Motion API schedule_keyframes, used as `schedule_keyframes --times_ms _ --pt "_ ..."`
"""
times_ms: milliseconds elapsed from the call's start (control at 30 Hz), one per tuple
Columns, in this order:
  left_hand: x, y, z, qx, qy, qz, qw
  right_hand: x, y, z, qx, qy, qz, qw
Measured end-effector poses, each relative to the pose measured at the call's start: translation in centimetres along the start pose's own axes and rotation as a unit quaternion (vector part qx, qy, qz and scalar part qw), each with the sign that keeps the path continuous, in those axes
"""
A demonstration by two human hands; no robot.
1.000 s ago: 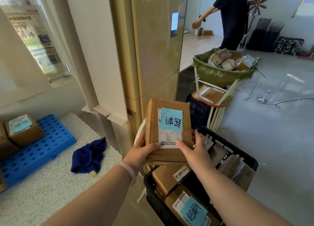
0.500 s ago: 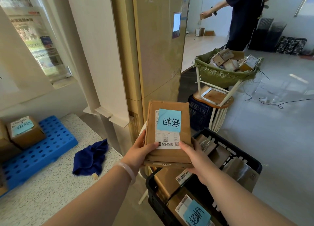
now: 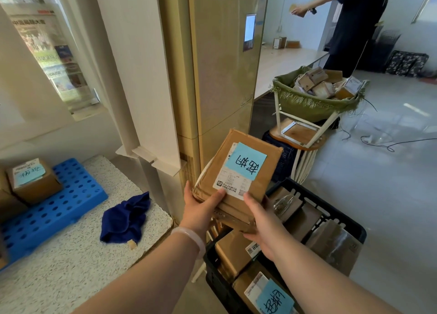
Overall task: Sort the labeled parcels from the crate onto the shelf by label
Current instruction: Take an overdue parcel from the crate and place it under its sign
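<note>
While left hand (image 3: 201,206) and right hand (image 3: 263,222) grip the flat brown cardboard parcel (image 3: 238,172) over the black plastic crate (image 3: 350,224), long axis toward one o'clock, the blue perforated tray (image 3: 78,195) lies at nine, nearer the left.

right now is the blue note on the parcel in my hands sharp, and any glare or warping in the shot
Head view: the light blue paper note on the flat brown cardboard parcel is sharp and glare-free; same view, daylight glares off the pale grey floor, and the wide lens slants the tall beige cabinet.
</note>
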State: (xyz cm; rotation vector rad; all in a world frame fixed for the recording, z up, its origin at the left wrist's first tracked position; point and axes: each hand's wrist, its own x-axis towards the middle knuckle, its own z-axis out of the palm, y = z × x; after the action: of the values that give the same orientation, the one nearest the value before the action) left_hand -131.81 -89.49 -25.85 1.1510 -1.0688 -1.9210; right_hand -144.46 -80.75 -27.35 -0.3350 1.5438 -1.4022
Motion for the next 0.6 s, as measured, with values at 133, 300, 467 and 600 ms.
schedule_keyframes --times_ms 133,300,467,600 --pt "1.2 1.1 -1.9 0.042 0.007 0.019 0.999 0.3 -0.4 -0.8 -0.028 0.020 -0.010 0.999" --pt "2.2 2.5 -5.2 0.176 -0.043 0.008 0.983 1.5 -2.9 -3.2 -0.168 0.115 -0.069 0.977" --pt "2.8 4.5 -5.5 0.309 -0.136 -0.027 0.941 1.6 -5.1 -2.9 -0.455 0.063 -0.171 0.872" --pt "2.9 5.9 -4.8 0.425 -0.206 -0.030 0.881 1.3 -6.5 -1.6 -0.621 -0.069 -0.206 0.753"
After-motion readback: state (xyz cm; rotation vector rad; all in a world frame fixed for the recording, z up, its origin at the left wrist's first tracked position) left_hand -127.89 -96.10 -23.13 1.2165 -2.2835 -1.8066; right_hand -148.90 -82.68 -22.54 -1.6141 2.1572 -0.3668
